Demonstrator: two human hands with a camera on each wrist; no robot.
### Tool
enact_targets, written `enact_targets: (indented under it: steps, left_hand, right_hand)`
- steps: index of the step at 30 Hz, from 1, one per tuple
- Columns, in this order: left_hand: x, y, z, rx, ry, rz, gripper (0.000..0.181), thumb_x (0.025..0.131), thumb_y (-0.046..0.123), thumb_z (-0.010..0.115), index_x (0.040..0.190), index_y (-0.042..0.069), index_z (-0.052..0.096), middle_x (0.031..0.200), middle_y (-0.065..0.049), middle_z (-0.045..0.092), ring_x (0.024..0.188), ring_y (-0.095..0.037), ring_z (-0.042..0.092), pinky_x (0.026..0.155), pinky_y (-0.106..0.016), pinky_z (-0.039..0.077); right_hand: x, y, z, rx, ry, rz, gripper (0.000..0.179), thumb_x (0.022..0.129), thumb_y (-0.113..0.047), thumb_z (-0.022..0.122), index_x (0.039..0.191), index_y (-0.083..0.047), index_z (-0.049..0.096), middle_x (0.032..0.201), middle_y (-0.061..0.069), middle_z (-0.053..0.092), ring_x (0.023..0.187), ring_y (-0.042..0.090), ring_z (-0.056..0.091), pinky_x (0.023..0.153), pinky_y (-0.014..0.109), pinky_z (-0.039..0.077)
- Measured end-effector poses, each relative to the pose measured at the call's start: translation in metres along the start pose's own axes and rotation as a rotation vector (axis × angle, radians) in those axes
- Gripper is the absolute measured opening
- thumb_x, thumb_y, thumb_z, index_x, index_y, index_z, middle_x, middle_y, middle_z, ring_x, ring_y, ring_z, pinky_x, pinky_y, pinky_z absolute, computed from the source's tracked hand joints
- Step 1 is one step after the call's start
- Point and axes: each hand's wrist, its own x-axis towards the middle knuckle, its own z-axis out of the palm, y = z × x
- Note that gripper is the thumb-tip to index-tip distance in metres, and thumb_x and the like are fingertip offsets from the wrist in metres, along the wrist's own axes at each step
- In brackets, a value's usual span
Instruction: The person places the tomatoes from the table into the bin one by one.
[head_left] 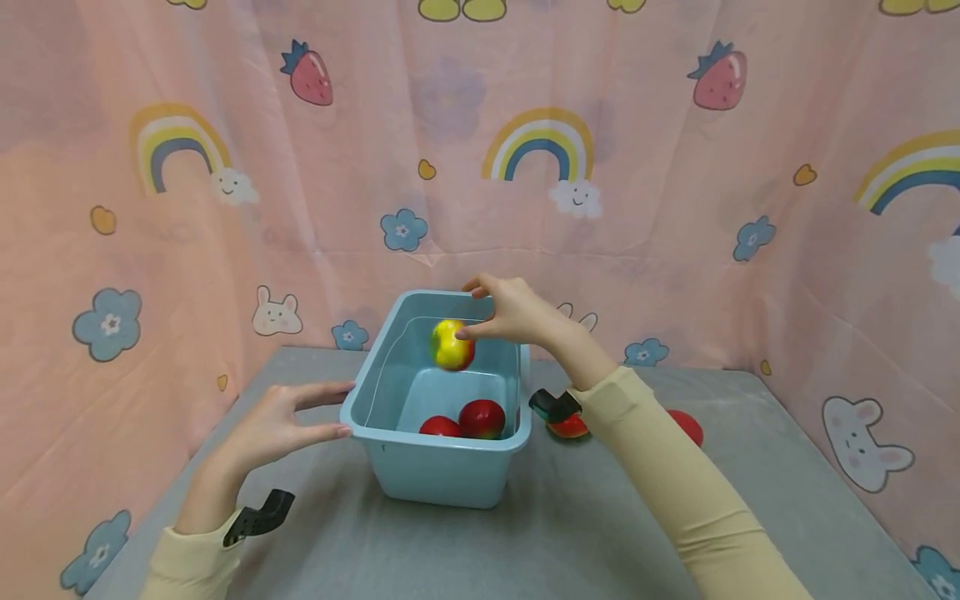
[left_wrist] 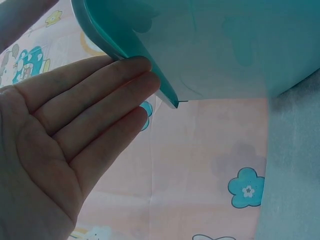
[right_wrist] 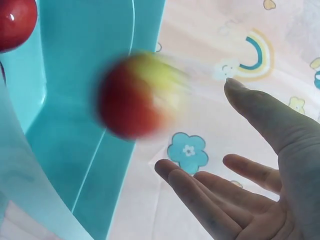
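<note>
A light blue plastic basin (head_left: 438,473) stands on the grey cloth. My left hand (head_left: 273,423) touches its left rim with straight fingers, seen from the palm side in the left wrist view, the thumb apart from them. Over the basin is a red-and-yellow apple (head_left: 452,347), blurred in mid-air in the right wrist view (right_wrist: 135,97). Beside it my right hand (head_left: 519,312) has its thumb and fingers spread, with a gap between them and the apple in the right wrist view. Two red fruits (head_left: 482,418) lie at the basin's near end.
Right of the basin lies a red piece with a pale edge (head_left: 568,427), partly behind the right wrist's black strap (head_left: 555,407). A round red thing (head_left: 687,427) shows past the right sleeve (head_left: 660,475). A pink patterned curtain (head_left: 480,83) hangs behind the grey-covered table (head_left: 360,550).
</note>
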Motion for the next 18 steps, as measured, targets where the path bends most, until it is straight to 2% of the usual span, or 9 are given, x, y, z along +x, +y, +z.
enact_targets:
  steps: [4,10,14,18]
  left_hand:
    - [0.000,0.001,0.001,-0.002,-0.002,0.003,0.057,0.078,0.044,0.075,0.128,0.020,0.061,0.119,0.004,0.067,0.114,-0.018,0.062,0.090,-0.046,0.049]
    - [0.001,0.002,0.000,-0.020,-0.003,0.019,0.056,0.080,0.040,0.075,0.129,0.017,0.060,0.120,0.000,0.067,0.114,-0.022,0.062,0.090,-0.049,0.049]
    - [0.000,0.002,0.000,-0.012,-0.009,0.011,0.056,0.080,0.041,0.074,0.129,0.018,0.060,0.120,0.002,0.067,0.114,-0.020,0.061,0.090,-0.044,0.049]
    - [0.000,0.001,0.000,-0.021,-0.002,0.001,0.057,0.079,0.042,0.075,0.129,0.019,0.060,0.120,0.004,0.066,0.115,-0.018,0.061,0.091,-0.046,0.049]
  right_hand:
    - [-0.005,0.002,-0.001,0.021,-0.002,0.001,0.061,0.078,-0.038,0.077,0.128,-0.014,0.052,0.128,0.012,0.060,0.091,0.023,0.070,0.079,0.034,0.056]
    - [-0.018,0.007,-0.004,0.052,0.027,-0.040,0.053,0.079,-0.036,0.077,0.123,-0.014,0.056,0.122,0.010,0.064,0.090,0.020,0.071,0.077,0.034,0.056]
    - [-0.030,0.011,-0.005,0.072,0.043,-0.032,0.050,0.080,-0.035,0.076,0.122,-0.015,0.057,0.119,0.008,0.065,0.091,0.019,0.071,0.074,0.034,0.057]
    - [-0.041,0.017,-0.006,0.083,0.062,-0.029,0.048,0.080,-0.036,0.076,0.120,-0.015,0.059,0.116,0.007,0.067,0.091,0.018,0.071,0.071,0.033,0.057]
